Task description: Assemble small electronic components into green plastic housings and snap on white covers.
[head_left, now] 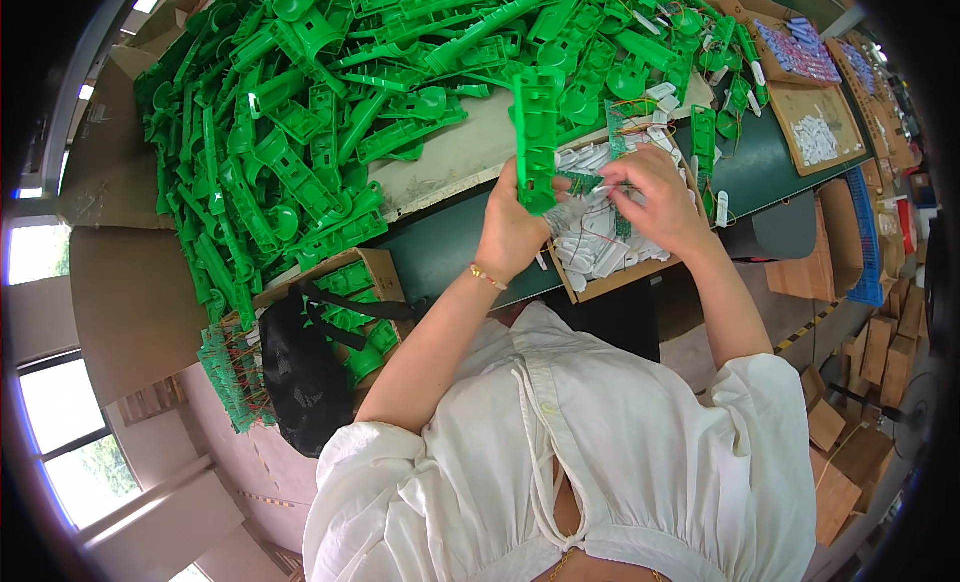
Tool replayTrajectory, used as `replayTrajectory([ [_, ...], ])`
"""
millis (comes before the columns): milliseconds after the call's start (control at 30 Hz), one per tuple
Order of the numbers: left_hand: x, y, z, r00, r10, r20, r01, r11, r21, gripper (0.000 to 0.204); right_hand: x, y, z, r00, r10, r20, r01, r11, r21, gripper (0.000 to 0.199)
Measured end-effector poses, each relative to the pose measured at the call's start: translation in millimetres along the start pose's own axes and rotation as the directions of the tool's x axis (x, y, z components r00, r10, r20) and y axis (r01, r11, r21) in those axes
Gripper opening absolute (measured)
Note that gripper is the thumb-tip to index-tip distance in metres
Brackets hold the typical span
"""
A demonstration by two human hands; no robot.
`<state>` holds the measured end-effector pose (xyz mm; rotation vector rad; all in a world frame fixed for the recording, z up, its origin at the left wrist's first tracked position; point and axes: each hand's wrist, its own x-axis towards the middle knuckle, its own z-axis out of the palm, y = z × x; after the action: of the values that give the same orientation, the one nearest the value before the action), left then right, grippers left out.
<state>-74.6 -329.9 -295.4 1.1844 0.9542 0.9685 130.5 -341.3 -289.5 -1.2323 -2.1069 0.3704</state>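
My left hand (508, 230) grips a green plastic housing (538, 132), held upright with its ribbed hollow side showing. Close beside its lower end, a small green circuit board (580, 181) with thin wires lies between my two hands. My right hand (655, 194) has thumb and fingers pinched together at the wires by this board; the exact thing between the fingertips is too small to make out. Beneath both hands is a cardboard box (622, 273) full of white plastic pieces (600, 244). A strip of green circuit boards (616, 127) lies across the box's far side.
A large heap of green housings (290, 122) covers the table's left and back. Wired green parts (703, 142) lie right of the box, on the dark green tabletop (765, 147). Farther right is a tray of white pieces (815, 137). A black bag (300, 372) hangs at the near left.
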Motion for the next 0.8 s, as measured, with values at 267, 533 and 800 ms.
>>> replayTrajectory([
  [267,-0.3,-1.8,10.8,0.979,0.108,-0.173,-0.056,0.958,0.28,0.036,-3.9,-2.9,-0.1,1.0,-0.012,0.01,0.013,0.996,-0.09,0.03],
  [533,-26.4,20.4,-10.9,0.973,-0.147,-0.18,0.04,0.869,-0.493,0.047,-1.2,-41.9,12.5,0.948,0.315,0.042,-0.264,0.709,0.654,0.023],
  [800,-48.1,35.9,-14.2,0.997,-0.028,-0.075,0.023,0.997,-0.072,0.067,15.1,-74.1,44.6,0.873,0.486,0.047,-0.216,0.299,0.93,0.015],
])
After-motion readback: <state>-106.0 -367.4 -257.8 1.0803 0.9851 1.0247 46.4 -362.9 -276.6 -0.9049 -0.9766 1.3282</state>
